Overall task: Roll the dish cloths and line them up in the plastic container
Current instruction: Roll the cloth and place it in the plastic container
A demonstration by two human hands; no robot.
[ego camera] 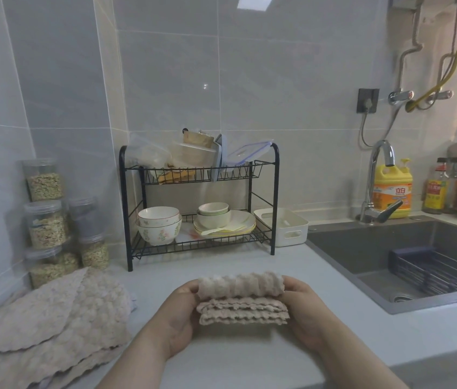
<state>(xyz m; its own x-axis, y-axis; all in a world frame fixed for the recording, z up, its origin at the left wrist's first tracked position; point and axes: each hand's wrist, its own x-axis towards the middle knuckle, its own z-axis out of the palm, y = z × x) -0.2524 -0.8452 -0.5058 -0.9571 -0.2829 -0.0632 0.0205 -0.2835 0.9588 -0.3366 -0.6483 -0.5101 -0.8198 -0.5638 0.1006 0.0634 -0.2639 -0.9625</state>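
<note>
Gripping one beige dish cloth (242, 300) at both ends, front centre, over grey countertop (235, 357); touching it or not, cannot tell; pinched at left end by left hand (182, 313), fingers curled under, thumb on top; clasped at right end by right hand (303, 310), fingers curled round; rolled along far edge into a fat ribbed tube, wavy-edged layers stacked flat below on the near side. Well apart, behind and right: white plastic container (286, 227), just beside black dish rack (275, 197) with bowls and plates, near left rim of sink (342, 248). Far left on counter: loose pile of beige cloths (53, 318), unrolled, touching stacked grain jars (44, 223). Behind sink: chrome faucet (376, 181), yellow dish soap bottle (393, 189).
</note>
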